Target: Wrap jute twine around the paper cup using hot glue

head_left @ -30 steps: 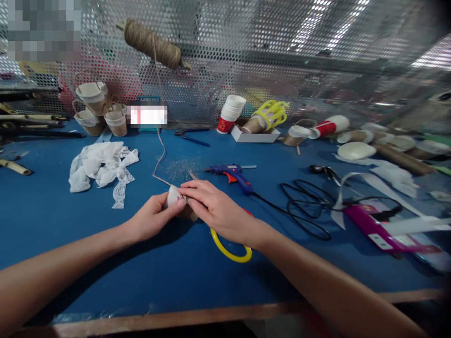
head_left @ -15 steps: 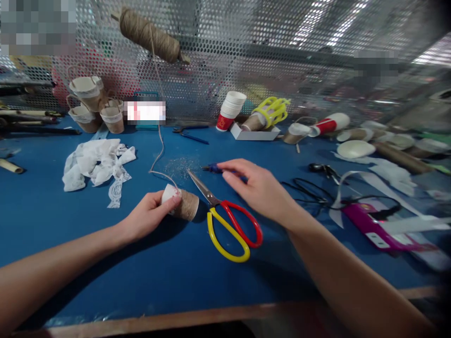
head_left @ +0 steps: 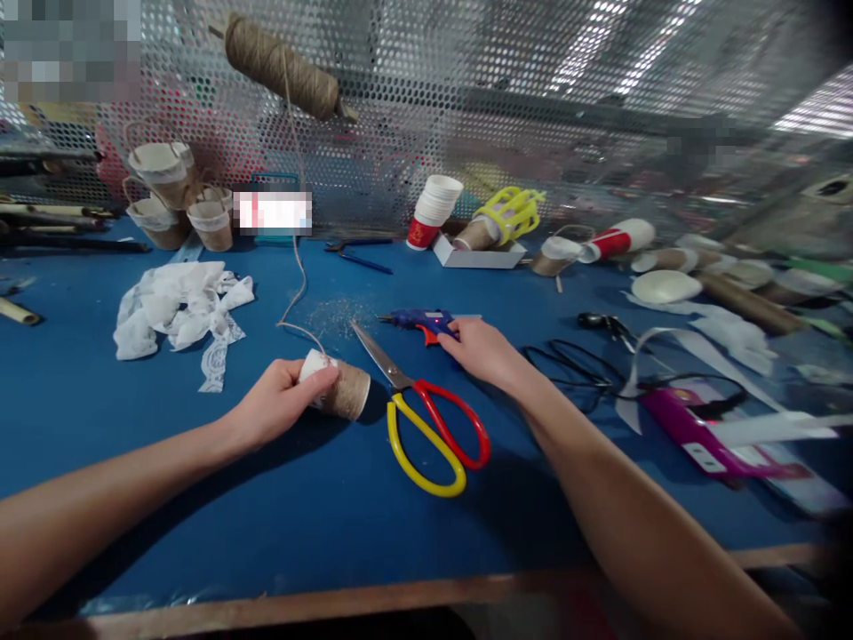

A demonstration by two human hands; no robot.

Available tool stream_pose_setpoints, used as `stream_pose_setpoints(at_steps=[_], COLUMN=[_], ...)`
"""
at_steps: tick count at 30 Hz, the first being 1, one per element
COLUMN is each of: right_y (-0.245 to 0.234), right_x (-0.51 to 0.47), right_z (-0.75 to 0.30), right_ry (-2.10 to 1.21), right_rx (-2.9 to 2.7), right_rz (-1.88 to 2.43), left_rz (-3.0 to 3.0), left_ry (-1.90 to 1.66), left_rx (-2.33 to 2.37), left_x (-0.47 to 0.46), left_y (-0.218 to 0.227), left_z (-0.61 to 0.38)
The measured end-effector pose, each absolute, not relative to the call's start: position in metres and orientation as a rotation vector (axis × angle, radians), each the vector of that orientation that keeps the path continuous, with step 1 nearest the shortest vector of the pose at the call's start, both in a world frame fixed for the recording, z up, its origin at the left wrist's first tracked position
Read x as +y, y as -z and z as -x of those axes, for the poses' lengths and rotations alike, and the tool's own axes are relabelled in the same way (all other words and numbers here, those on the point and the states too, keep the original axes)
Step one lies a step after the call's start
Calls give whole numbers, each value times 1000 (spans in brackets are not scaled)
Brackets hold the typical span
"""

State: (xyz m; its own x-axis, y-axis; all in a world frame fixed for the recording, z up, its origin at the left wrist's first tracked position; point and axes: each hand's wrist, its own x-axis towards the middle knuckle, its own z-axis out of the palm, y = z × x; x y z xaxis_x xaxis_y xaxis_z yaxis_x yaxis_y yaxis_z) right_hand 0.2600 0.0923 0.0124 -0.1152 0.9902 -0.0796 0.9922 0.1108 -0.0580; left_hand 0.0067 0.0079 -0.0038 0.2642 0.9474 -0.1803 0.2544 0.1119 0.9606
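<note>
Left hand (head_left: pixel 276 409) pinches the white rim of a small twine-wrapped paper cup (head_left: pixel 343 391), lying sideways on the blue table (head_left: pixel 299 524). Red-and-yellow scissors (head_left: pixel 426 427) lie just right of it. Right hand (head_left: pixel 483 351) closes on a blue glue gun (head_left: pixel 417 318). Bare tabletop reaches the near wooden edge.

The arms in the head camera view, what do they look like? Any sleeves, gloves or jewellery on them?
Both arms are bare. The left hand and the right hand wear no gloves, and no ring, watch or bracelet shows. The forearms are uncovered right down to the bottom edge of the picture, and no sleeve comes into view.
</note>
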Motion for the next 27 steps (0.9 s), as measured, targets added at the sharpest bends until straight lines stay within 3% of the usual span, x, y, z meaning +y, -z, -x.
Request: stream_pose_setpoints(at_steps=[7, 11, 14, 17, 20, 27], right_y=[-12, -17, -24, -39, -56, -59], right_x=[88, 82, 73, 62, 50, 26], right_z=[-259, -259, -260, -259, -252, -236], right_ry=[310, 569, 857, 1418, 1891, 2173], right_rx=[2315, 2311, 2366, 2385, 2336, 2376], right_rz=[-2184, -2275, -2382, -2531, -2367, -1874], left_rz=[-1367, -1365, -1378, -1385, -1402, -1629], left_ry=[-769, -776, -786, -784, -770, -763], left_rx=[1197, 1197, 1188, 1167, 1148, 1161], left_x=[8, 7, 7, 7, 6, 2], left_y=[3, 2, 2, 2, 1, -7], left_z=[-6, -7, -7, -7, -6, -3])
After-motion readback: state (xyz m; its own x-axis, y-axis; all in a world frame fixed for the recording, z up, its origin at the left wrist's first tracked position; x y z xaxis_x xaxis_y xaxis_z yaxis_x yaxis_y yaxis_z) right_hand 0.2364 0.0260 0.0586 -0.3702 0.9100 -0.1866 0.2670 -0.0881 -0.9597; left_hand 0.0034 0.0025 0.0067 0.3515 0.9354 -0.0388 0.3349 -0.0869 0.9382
